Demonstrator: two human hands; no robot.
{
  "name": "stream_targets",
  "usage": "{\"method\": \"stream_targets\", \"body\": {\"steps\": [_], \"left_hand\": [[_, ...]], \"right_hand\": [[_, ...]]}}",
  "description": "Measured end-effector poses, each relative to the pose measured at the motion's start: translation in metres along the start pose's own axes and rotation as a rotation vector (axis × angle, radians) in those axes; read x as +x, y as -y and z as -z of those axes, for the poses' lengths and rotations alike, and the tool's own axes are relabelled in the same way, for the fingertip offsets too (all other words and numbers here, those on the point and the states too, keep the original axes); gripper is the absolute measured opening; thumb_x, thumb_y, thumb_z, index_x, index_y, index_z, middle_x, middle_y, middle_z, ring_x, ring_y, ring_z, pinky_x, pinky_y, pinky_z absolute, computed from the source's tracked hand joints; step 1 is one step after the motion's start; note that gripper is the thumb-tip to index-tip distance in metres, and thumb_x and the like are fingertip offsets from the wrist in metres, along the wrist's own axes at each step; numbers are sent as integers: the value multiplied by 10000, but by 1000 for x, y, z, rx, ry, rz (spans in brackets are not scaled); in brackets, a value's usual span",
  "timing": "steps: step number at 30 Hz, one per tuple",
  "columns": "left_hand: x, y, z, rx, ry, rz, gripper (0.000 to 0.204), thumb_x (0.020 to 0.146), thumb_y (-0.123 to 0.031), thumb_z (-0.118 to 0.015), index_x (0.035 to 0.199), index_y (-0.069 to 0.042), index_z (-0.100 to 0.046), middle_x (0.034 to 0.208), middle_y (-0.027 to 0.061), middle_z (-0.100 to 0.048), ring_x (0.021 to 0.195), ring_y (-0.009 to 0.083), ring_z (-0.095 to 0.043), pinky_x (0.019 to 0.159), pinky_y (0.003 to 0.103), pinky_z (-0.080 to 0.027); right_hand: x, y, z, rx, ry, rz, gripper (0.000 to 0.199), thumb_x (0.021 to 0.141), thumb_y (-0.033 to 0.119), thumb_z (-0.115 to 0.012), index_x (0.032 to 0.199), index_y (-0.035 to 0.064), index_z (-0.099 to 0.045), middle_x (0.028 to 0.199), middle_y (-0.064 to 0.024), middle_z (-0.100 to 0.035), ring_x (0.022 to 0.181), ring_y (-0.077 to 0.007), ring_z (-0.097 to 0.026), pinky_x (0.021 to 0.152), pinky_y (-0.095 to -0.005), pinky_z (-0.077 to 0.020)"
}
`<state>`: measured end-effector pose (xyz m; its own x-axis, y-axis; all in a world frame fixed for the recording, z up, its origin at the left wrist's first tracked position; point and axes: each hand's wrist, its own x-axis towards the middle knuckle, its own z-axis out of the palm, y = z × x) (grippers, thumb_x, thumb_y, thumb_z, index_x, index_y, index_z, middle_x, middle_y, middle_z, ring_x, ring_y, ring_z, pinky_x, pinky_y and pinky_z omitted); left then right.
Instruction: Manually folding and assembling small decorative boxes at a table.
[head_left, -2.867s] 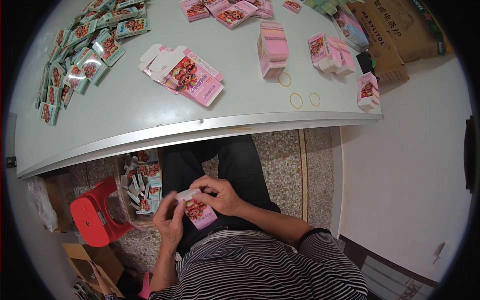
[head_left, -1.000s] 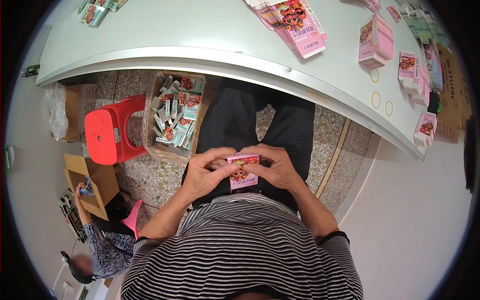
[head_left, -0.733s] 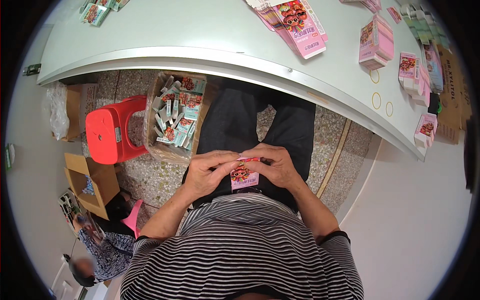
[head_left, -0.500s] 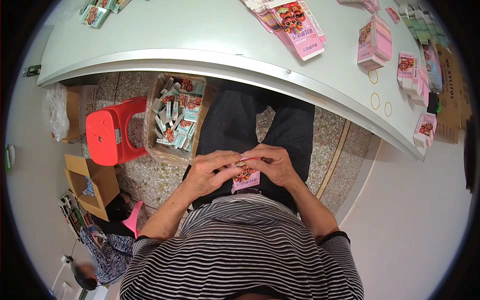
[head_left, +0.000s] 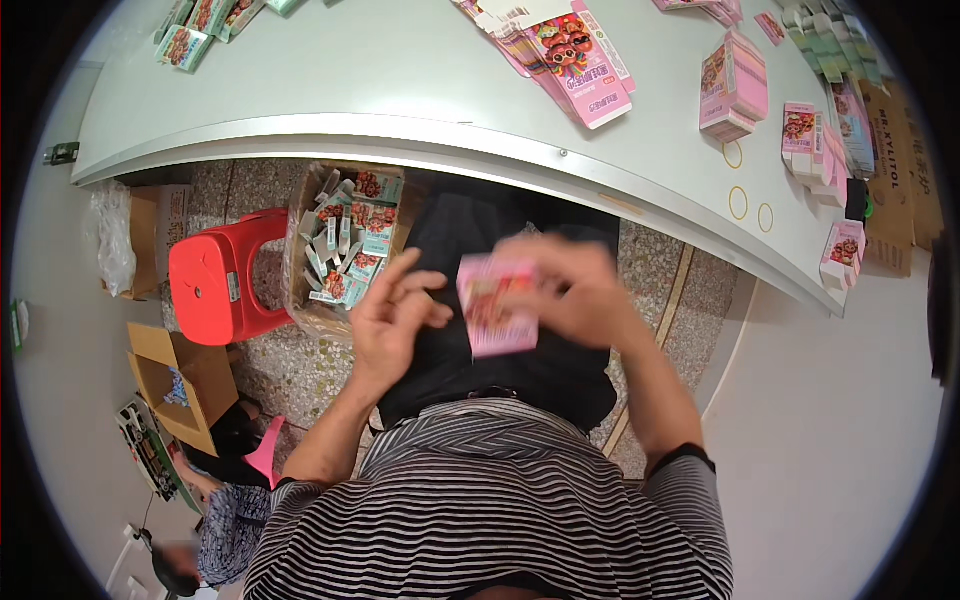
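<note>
Above my lap, a pink printed carton (head_left: pixel 497 325) hangs from my right hand (head_left: pixel 575 290), whose fingers grip its right side and are smeared by motion. My left hand (head_left: pixel 392 318) is off the carton to its left, fingers spread and nothing in them. On the table ahead lies a fanned stack of flat pink cartons (head_left: pixel 590 80). Farther right stands a block of pink cartons (head_left: pixel 735 88) packed together, with more pink cartons (head_left: pixel 812 145) near the table's right end.
The white table (head_left: pixel 330 80) curves across the front. Left of my legs are a large box of green-and-white cartons (head_left: pixel 345 235), a red stool (head_left: pixel 205 290) and an open cardboard box (head_left: pixel 190 390). Rubber bands (head_left: pixel 738 203) lie on the table. Another person (head_left: pixel 235 530) is at lower left.
Both hands were on the carton at my lap. My left hand has let go and moved left; my right hand has lifted the carton forward.
</note>
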<state>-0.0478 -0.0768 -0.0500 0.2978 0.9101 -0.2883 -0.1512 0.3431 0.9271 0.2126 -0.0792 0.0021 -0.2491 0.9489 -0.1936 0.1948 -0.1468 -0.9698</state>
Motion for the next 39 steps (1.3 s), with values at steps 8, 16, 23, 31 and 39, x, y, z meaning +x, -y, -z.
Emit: {"method": "stream_targets", "body": {"steps": [8,16,23,31,39], "left_hand": [[17,-4,-7,65,-86,0,311,962,-58,-619,1252,39,-563,1016,112,-705,780,138,-681,687,252,-563],[9,19,-4,64,-36,63,300,965,-74,-622,1236,44,-574,1035,124,-709,787,153,-691,701,258,-567],[27,2,-4,10,-50,-28,383,933,-71,-665,1279,39,-545,1172,166,-658,881,179,-686,754,275,-576],[70,-50,-38,-245,368,-153,1240,508,-184,-981,1507,24,-276,1442,154,-465,1322,233,-460,1093,373,-368],[54,-23,-37,-94,226,10,486,722,1,-822,1174,30,-644,1151,107,-683,968,146,-664,827,274,-542]], "right_hand": [[108,59,91,-662,-840,324,760,766,428,-805,1232,-78,-481,1147,-247,-576,1086,-314,-568,939,-387,-449],[128,22,74,-671,-745,162,997,737,506,-802,1393,-120,-386,1279,-352,-542,1181,-382,-584,1015,-409,-442],[99,32,47,-671,-866,289,906,763,338,-830,1421,-82,-370,1326,-317,-516,1254,-358,-530,1035,-405,-430],[28,-4,-43,201,-261,366,1078,703,38,-855,1518,-17,-152,1410,-218,-455,1307,-279,-476,1085,-387,-398],[12,-26,-73,332,-488,220,579,804,47,-785,1310,-45,-517,1066,-142,-699,944,-151,-668,832,-282,-542]]}}
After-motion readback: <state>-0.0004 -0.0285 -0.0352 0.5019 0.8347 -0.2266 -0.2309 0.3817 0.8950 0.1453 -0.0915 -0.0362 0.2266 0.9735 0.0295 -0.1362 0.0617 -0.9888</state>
